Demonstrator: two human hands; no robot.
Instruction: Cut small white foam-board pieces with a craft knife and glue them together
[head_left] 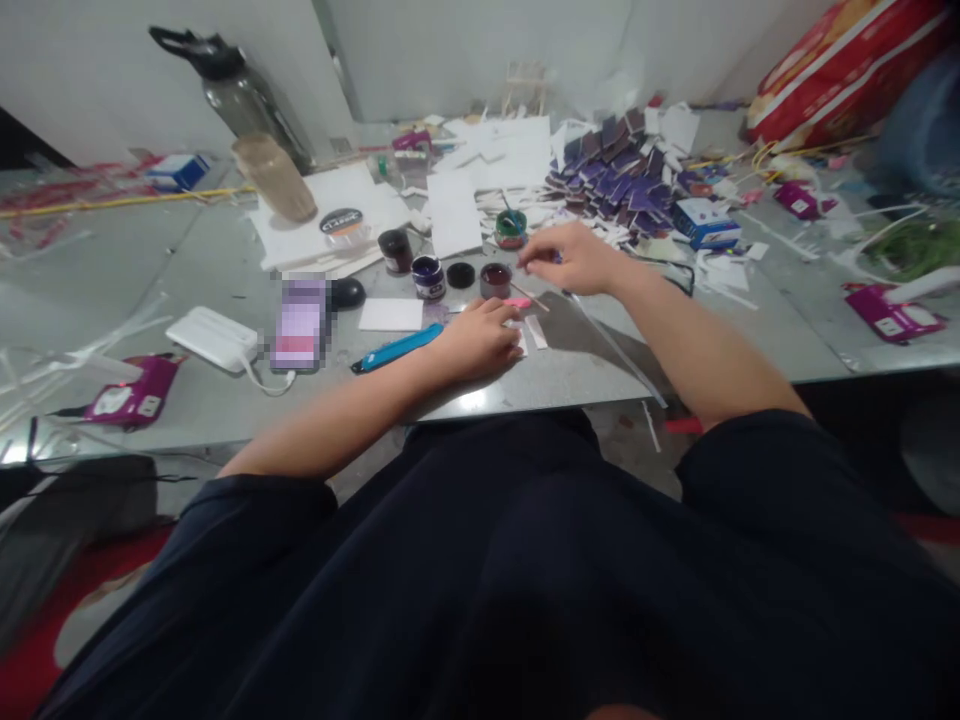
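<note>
My left hand (486, 335) rests on the table with fingers bent down onto a small white card piece (523, 342). Beside its fingertips lie a white strip (536, 332) and a small pink object (517, 303). My right hand (574, 258) hovers just right of a jar of green paint (511, 228) with a brush (508, 204) standing in it. Its fingers are bent together; what they hold, if anything, is too small to make out. A jar of dark red paint (495, 280) stands between the hands, with a thin stick (534, 296) close by.
A blue cutter knife (397, 349), a white card (391, 314), a phone (300, 322) and a power bank (214, 338) lie left. A purple-blue paint jar (428, 277) and black lid (460, 275) are in the middle. Painted pieces (619, 175) pile up behind. Bottles (274, 178) stand back left.
</note>
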